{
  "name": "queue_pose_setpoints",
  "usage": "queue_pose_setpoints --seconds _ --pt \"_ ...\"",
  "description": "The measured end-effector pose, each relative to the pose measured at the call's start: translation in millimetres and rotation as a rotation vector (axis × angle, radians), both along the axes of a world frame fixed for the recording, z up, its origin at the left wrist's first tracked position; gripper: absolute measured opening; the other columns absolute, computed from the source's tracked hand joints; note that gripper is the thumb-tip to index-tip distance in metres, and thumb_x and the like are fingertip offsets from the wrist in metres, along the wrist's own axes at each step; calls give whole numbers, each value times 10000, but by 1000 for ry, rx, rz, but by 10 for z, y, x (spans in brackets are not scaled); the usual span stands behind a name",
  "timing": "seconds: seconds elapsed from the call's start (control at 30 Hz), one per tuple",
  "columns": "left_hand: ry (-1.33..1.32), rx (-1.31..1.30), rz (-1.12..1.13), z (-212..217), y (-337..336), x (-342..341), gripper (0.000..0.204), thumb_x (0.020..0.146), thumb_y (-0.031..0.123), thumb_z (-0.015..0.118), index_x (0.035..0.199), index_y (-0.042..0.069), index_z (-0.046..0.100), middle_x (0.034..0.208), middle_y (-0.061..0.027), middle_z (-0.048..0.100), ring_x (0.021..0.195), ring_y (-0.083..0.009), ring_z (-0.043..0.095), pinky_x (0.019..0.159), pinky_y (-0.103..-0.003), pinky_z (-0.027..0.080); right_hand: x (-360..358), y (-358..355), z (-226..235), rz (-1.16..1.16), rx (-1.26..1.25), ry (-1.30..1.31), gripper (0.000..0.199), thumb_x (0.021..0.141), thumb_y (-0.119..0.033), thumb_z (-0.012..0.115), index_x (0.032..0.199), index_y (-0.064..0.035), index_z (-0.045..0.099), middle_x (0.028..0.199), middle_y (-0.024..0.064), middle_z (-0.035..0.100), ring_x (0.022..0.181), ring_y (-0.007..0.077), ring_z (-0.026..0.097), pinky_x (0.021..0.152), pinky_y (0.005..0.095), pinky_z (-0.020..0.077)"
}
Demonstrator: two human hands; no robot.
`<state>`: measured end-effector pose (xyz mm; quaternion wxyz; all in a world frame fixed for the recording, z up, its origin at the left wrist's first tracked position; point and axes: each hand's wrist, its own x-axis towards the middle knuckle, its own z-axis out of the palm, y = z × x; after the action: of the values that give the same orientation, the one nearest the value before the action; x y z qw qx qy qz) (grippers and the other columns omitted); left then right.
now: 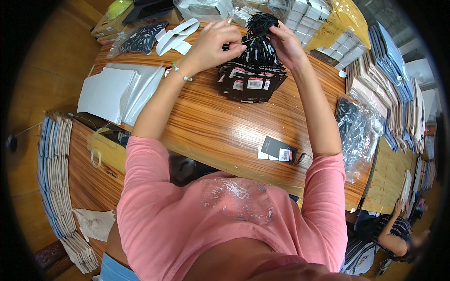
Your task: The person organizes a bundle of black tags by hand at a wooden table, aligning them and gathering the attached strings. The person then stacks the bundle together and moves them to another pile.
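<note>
A thick bundle of black hang tags [254, 84] with barcode stickers lies on the striped wooden table at its far side, the tags fanned toward me. Their black strings [260, 23] are gathered into a bunch at the far end. My right hand [287, 44] is closed around that bunch from the right. From the left, my left hand [219, 43] pinches a thin tan band [250, 41] that crosses the strings; whether it is elastic or twine I cannot tell. Nearer me, a loose black hang tag [276, 148] rests over a white one.
White paper sheets [107, 91] and clear plastic lie at the left. A white ribbon strip [178, 37] and a bag of black tags [140, 38] sit behind them. At right are another bag [354, 126], folded garments [391, 70] and white boxes [344, 44]. A person [393, 234] sits lower right.
</note>
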<state>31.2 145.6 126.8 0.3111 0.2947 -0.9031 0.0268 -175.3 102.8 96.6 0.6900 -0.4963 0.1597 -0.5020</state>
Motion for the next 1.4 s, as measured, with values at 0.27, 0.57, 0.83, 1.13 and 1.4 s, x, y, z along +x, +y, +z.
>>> queue_pose_setpoints --seconds 0.27,0.57,0.83,1.13,1.4 --pt "48 24 33 -74 67 -26 224 746 198 585 674 31 454 714 -47 486 731 -218 444 725 -315 350 -9 -44 -8 -7 -30 -33 175 821 -67 455 948 25 531 938 88 583 937 177 522 883 293 366" --pt "195 55 -9 -5 76 -159 200 750 184 588 691 42 461 703 -41 475 738 -211 435 710 -315 348 0 -43 29 -15 -88 43 220 814 -71 503 1025 -8 510 964 60 571 872 141 535 812 281 407" --pt "139 -71 21 52 81 -174 202 748 211 589 694 55 473 688 -26 469 733 -203 428 707 -313 335 42 29 129 -93 -47 96 267 823 -70 497 1081 -5 481 992 60 562 901 147 540 828 301 412" --pt "75 -16 46 2 84 -152 185 754 275 576 718 100 527 700 18 500 789 -194 451 768 -336 328 87 -13 121 -28 -117 82 89 846 -128 488 850 -41 470 707 25 481 739 144 498 727 265 394" --pt "105 -42 16 14 106 -167 192 741 212 600 684 66 489 666 -12 480 747 -191 449 746 -317 332 133 80 166 16 46 -64 194 873 -268 465 803 -90 431 690 25 433 783 174 460 757 291 358"
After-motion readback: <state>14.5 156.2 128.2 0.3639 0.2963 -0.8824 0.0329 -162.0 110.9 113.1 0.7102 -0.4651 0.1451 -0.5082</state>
